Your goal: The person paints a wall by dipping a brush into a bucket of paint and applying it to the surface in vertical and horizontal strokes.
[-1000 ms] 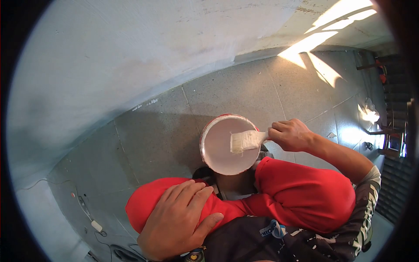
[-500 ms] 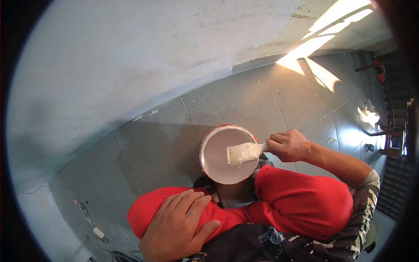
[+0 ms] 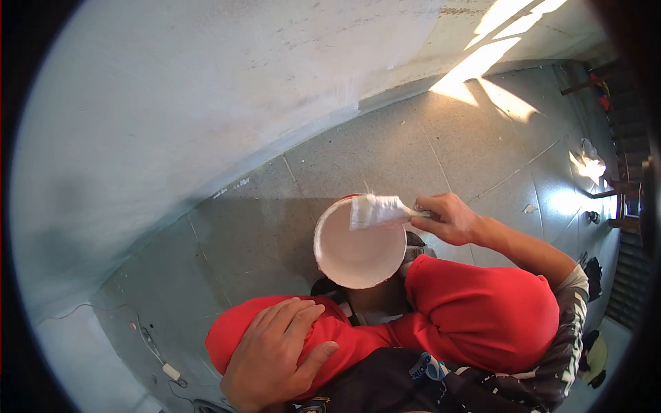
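A round bucket [image 3: 359,265] with a reddish rim edge and pale paint inside stands on the floor in front of my knees. My right hand [image 3: 446,217] is closed round the handle of a wide, paint-coated brush [image 3: 380,211]. The brush is over the upper right part of the bucket, its bristles pointing left. On my red-clad knee [image 3: 227,329] at the left rests my left hand [image 3: 279,347], fingers spread and holding nothing.
A pale wall [image 3: 206,89] runs along the upper left and meets the grey tiled floor [image 3: 275,213]. Cables with a white power strip [image 3: 171,372] lie at the lower left. A plastic bag [image 3: 589,164] and dark furniture are at the right.
My right hand and the brush have moved up, towards the bucket's far rim, and the brush has turned. The view has shifted slightly. My left hand stays on the knee.
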The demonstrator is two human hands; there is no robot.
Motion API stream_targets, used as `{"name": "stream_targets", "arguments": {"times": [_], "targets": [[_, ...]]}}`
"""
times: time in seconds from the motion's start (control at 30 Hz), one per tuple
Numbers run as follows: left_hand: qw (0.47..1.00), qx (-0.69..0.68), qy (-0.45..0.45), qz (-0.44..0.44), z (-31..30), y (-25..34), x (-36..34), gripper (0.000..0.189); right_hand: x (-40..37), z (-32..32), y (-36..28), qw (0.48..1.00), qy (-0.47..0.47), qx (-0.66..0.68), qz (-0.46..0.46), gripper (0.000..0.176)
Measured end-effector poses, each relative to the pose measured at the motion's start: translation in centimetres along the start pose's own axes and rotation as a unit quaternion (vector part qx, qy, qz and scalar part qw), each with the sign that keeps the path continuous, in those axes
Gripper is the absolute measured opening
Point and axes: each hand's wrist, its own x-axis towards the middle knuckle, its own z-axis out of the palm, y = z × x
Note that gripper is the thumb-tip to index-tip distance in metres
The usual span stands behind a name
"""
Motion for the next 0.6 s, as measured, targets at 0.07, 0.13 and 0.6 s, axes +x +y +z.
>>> {"name": "stream_targets", "arguments": {"times": [0.07,0.13,0.6], "targets": [[1.000,0.003,-0.001,-0.004,0.0,0.0,0.1,0.045,0.1,0.0,0.1,0.989,-0.028,0.119,0.087,0.032],[1.000,0.009,-0.001,-0.008,0.2,-0.2,0.0,0.048,0.2,0.3,0.2,0.955,-0.056,0.237,0.170,0.037],[0.999,-0.002,-0.003,-0.045,-0.2,0.4,1.0,0.044,4.5,2.4,8.8,0.824,0.176,0.516,0.153,0.025]]}}
